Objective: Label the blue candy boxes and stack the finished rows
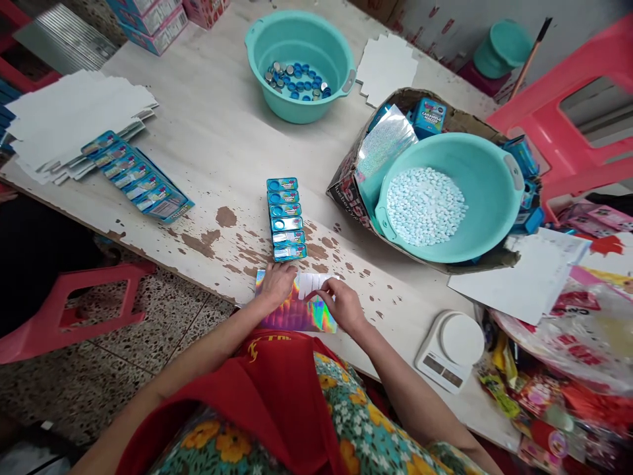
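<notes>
A shiny rainbow-coloured sticker sheet (281,316) lies at the table's front edge, with bare white strips (311,284) showing in its upper part. My left hand (277,282) lies on the sheet's left side, fingers stretched toward the nearest small blue box. Pinched between the thumb and fingers of my right hand (343,303) is a thin shiny sticker strip (312,294), lifted at the sheet's right part. Just beyond the sheet stands a row of several small blue candy boxes (285,211). The farther ones have round openings on top; the nearest two carry shiny strips.
To the right, a teal basin (494,198) of pale candies rests on a cardboard box (353,191). Another teal basin (301,109) holds blue and silver caps. A white scale (450,349), a blue display box (138,178) and stacked white card (74,119) also occupy the table.
</notes>
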Available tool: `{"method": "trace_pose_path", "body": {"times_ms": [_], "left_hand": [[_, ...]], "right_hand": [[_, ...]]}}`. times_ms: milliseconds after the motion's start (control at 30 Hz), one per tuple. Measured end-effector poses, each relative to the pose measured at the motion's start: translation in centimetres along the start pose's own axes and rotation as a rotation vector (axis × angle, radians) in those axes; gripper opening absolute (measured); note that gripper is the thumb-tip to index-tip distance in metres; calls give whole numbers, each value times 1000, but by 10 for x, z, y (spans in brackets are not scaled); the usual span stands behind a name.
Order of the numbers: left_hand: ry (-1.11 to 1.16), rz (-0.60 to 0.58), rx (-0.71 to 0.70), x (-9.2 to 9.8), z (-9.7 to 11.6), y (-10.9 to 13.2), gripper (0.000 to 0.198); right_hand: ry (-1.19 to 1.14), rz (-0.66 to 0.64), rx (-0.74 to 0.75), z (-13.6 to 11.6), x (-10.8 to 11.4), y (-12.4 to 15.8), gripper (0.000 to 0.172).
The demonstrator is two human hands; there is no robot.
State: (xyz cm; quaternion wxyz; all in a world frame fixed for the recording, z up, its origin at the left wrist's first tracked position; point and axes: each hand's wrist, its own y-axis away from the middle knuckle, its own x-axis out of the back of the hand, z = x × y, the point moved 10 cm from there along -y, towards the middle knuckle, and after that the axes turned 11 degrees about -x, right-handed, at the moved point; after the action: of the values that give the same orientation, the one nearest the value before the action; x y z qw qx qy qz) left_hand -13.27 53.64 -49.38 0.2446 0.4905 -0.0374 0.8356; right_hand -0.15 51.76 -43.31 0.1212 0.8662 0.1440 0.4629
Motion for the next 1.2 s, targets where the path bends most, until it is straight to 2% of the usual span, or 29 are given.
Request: {"method": "trace_pose_path", "body": {"times_ms": [167, 233, 333, 400, 467, 667, 767, 900, 1033, 1133, 1200], "left_hand": [[459, 204, -106, 38, 31, 14, 36], [666, 168, -66, 41, 38, 16, 38], [846, 20, 63, 32, 37, 15, 25], [842, -24, 107, 34, 29, 14, 27], [779, -20, 130, 44, 16, 10, 25], [724, 69, 172, 84, -33, -8, 18], [701, 118, 133, 102, -56, -22, 15], [661, 168, 45, 120, -75, -38, 12], [655, 221, 46, 122, -88, -47, 10], [718, 261, 83, 114, -94, -52, 10], [775, 276, 139, 105, -100, -52, 13]], "right_hand": [[-200, -29, -114, -2, 28, -7, 19], [-268, -39, -131, -4, 30, -10, 19], [-363, -57, -168, -5, 25, -17, 23], [-391, -42, -163, -10, 24, -24, 25], [-409, -40, -152, -18, 22, -33, 26], [-301, -101, -112, -54, 16, -84, 23], [-193, -127, -83, -72, 14, -118, 18], [-60, -163, -102, -87, 11, -155, 15], [99, -132, -156, -94, 10, -173, 12], [175, -107, -190, -94, 9, -177, 12], [183, -72, -215, -90, 13, -178, 20]]}}
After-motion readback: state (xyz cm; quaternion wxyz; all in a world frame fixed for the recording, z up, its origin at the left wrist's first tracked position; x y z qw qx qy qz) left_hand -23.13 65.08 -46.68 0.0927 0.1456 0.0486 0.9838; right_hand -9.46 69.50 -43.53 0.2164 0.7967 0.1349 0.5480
